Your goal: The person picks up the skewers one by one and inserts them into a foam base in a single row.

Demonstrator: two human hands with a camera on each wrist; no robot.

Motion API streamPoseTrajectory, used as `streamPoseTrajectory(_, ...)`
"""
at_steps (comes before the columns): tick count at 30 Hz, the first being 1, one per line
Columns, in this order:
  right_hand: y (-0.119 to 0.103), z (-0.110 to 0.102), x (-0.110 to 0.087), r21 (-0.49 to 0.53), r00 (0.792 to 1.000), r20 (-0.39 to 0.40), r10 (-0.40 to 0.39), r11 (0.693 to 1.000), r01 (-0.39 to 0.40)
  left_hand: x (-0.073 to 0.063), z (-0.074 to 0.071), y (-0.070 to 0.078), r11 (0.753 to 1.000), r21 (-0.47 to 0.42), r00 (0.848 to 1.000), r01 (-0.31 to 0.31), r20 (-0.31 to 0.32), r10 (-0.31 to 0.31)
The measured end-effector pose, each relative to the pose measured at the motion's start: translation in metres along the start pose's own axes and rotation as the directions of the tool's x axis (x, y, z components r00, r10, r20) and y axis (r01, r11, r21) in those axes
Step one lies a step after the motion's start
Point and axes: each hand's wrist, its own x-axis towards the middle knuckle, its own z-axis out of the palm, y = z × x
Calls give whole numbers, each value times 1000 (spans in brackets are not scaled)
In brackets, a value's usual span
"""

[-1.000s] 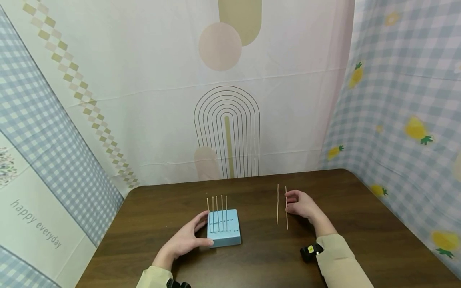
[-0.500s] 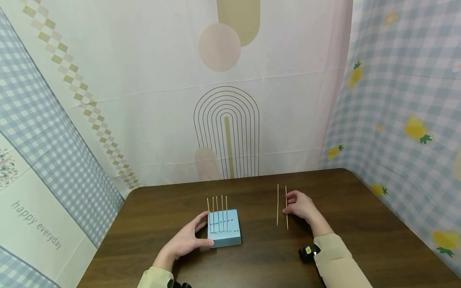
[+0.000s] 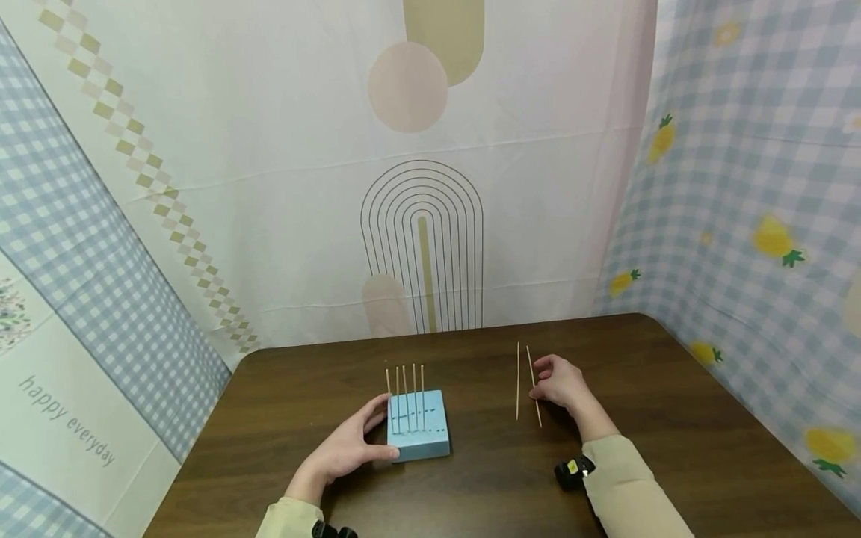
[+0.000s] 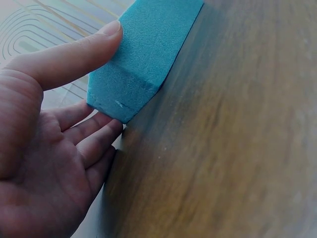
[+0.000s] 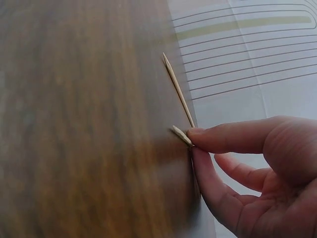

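Observation:
A light blue foam block (image 3: 424, 451) lies on the table, with several thin wooden skewers (image 3: 406, 396) upright in its left part. My left hand (image 3: 344, 448) grips the block's left side, thumb at the near corner and fingers along the side, also seen in the left wrist view on the blue foam (image 4: 153, 44). Over on the right, my right hand (image 3: 563, 387) pinches a loose skewer (image 3: 539, 415) between thumb and index finger. A second skewer (image 3: 518, 381) lies just left of it. In the right wrist view, the held skewer's pointed end (image 5: 181, 135) sticks out past my fingertips.
The brown wooden table (image 3: 471, 501) ends at a patterned cloth backdrop (image 3: 303, 246), with checked cloth (image 3: 740, 187) on the right side. Rows of small dark holes mark the block's top. A black wrist camera (image 3: 573, 472) sits by the right sleeve.
The skewer at my right hand has tilted, its far end swinging left toward the other skewer. My right forearm has shifted slightly left. The left hand and block stay put.

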Motion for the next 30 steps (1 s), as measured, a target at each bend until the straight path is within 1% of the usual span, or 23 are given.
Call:
streamPoseTrajectory(3, 0, 0, 0, 23, 1000, 4, 9, 1000, -10, 0, 0, 0, 1000, 5, 1000, 4, 1, -4)
streamPoseTrajectory(11, 1, -1, 1, 126, 1000, 18, 22, 992, -24, 0, 0, 2, 1000, 20, 1000, 6, -10, -6)
streamPoseTrajectory(18, 3, -2, 3, 190, 998, 53, 36, 981, -46, 0, 1, 2, 1000, 20, 1000, 8, -8, -8)
streamPoseTrajectory(25, 3, -9, 4, 228, 995, 103, 8, 973, -31, 0, 1, 1, 1000, 25, 1000, 1, -15, -1)
streamPoseTrajectory(30, 3, -12, 3, 261, 992, 129, 8, 964, -41, 1, 1, 0, 1000, 27, 1000, -1, -11, 1)
